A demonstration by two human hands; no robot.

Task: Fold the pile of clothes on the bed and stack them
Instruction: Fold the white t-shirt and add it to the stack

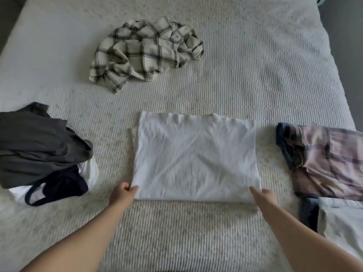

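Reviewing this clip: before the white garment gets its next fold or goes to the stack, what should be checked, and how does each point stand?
1. Left hand grips the near left corner of the white garment: ok.
2. Right hand grips the near right corner: cannot tell; its fingers lie on the edge, blurred.
3. Garment lies flat as a rectangle on the bed: ok, lightly wrinkled.
4. Far left edge aligned: not ok, an under layer sticks out.
5. Folded plaid garment at right offers a stack spot: ok.
6. Unfolded items remain: checked shirt, dark pile.

I see the ribbed bed carrying: white folded garment centre, plaid shirt far, grey pile left, folded plaid stack right.
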